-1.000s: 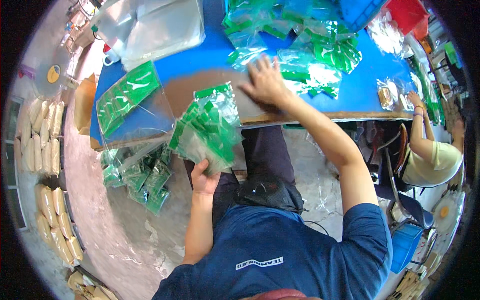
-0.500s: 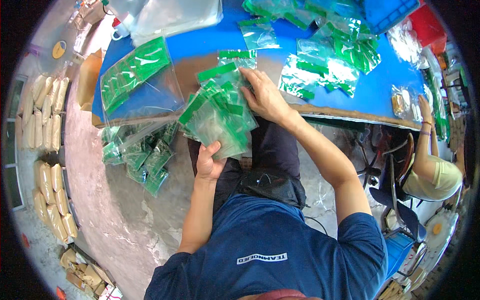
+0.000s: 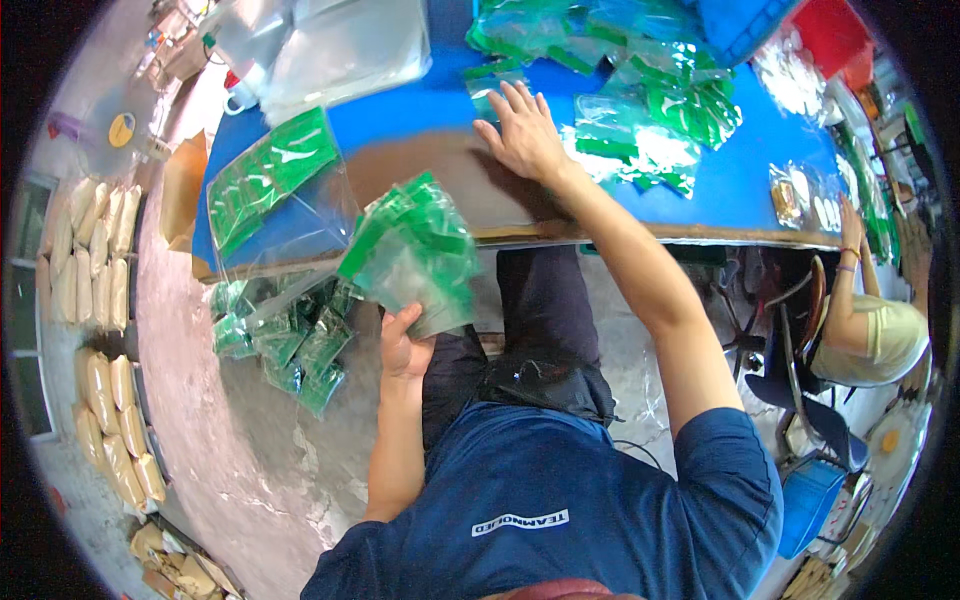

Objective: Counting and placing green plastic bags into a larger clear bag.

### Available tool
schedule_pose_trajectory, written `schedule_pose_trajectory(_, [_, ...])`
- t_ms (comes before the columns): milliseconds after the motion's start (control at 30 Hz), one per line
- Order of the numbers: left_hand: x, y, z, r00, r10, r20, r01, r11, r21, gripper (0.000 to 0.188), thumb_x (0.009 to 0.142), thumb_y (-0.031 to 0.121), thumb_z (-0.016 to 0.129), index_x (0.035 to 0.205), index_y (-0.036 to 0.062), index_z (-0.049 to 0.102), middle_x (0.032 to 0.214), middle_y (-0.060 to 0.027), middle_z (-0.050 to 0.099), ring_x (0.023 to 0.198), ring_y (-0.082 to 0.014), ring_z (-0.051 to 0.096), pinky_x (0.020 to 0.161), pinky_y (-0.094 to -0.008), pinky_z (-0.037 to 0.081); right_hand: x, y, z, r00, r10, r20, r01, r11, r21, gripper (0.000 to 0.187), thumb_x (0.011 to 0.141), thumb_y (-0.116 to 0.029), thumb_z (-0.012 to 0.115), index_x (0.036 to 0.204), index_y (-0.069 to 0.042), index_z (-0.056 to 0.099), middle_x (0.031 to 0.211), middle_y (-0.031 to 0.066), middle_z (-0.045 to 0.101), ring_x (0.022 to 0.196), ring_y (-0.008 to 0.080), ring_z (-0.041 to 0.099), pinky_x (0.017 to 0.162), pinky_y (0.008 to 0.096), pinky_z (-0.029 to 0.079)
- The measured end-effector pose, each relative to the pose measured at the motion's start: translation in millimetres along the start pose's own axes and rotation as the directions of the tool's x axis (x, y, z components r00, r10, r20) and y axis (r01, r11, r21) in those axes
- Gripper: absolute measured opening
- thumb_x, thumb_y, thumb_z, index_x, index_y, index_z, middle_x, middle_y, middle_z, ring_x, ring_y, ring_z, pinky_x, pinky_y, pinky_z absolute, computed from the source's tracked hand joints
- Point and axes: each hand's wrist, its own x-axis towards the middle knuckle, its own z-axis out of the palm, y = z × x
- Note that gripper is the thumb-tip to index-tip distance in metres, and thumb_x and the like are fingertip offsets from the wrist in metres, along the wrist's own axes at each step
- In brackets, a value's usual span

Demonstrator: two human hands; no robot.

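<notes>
My left hand [image 3: 403, 350] is closed around the lower end of a fanned stack of clear plastic bags with green bands [image 3: 425, 235], held up at the table's front edge. My right hand [image 3: 527, 135] is stretched over the blue table, fingers spread and palm down. Its fingertips lie over a single green-banded clear bag [image 3: 487, 82], partly covering it; whether they press on it I cannot tell. To the left, a large clear bag with green packets inside [image 3: 275, 175] lies on the table and reaches to its edge.
More green-banded bags are heaped at the far middle [image 3: 630, 60] and right of my hand [image 3: 640, 140]. Clear plastic sheets [image 3: 345, 55] lie far left. Filled green bags [image 3: 300, 335] hang below the table's left edge. A co-worker [image 3: 868, 335] sits at right beside small packets [image 3: 805, 197].
My right hand has left the stack and moved forward over the table to the single bag. The stack in my left hand has tilted slightly left. The view has shifted a little.
</notes>
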Motion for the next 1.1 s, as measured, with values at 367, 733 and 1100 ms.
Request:
schedule_pose_trajectory(367, [11.7,-14.5,-9.2,0.986,-0.103,-0.129,0.067,0.964,-0.257,0.058,0.081,0.001,0.065,0.136,0.004,0.049,0.133,-0.0113,0.059,0.124,-0.0303,0.055,0.107,-0.0493,0.045,-58.6,-43.2,-57.4,0.951,0.31,0.02,-0.302,0.939,-0.165,0.036,0.093,-0.034,0.061,0.105,0.0,0.062,0.104,0.0213,0.063,0.089,0.042,0.062,0.079,0.0468,0.051])
schedule_pose_trajectory(733, [5.6,-3.3,-15.7,0.992,-0.108,0.065,0.122,0.958,-0.259,0.062,0.079,0.009,0.07,0.137,0.0039,0.049,0.134,-0.0121,0.058,0.123,-0.0305,0.055,0.109,-0.0484,0.041,-82.9,-30.2,-41.7,0.978,-0.096,0.183,0.068,0.986,0.152,0.022,0.083,0.004,0.054,0.104,-0.002,0.06,0.108,0.017,0.06,0.098,0.0383,0.06,0.085,0.0454,0.051])
schedule_pose_trajectory(1100, [14.8,1.9,-15.5,0.999,-0.044,-0.005,0.044,0.999,0.001,0.062,0.08,0.012,0.07,0.138,0.0015,0.048,0.133,-0.0131,0.058,0.122,-0.0321,0.055,0.109,-0.0471,0.041,-45.1,-58.6,9.2,0.852,-0.114,0.511,-0.332,0.636,0.696,0.013,0.081,0.005,0.051,0.083,0.0,0.063,0.075,0.0069,0.06,0.077,0.0159,0.057,0.071,0.0312,0.047])
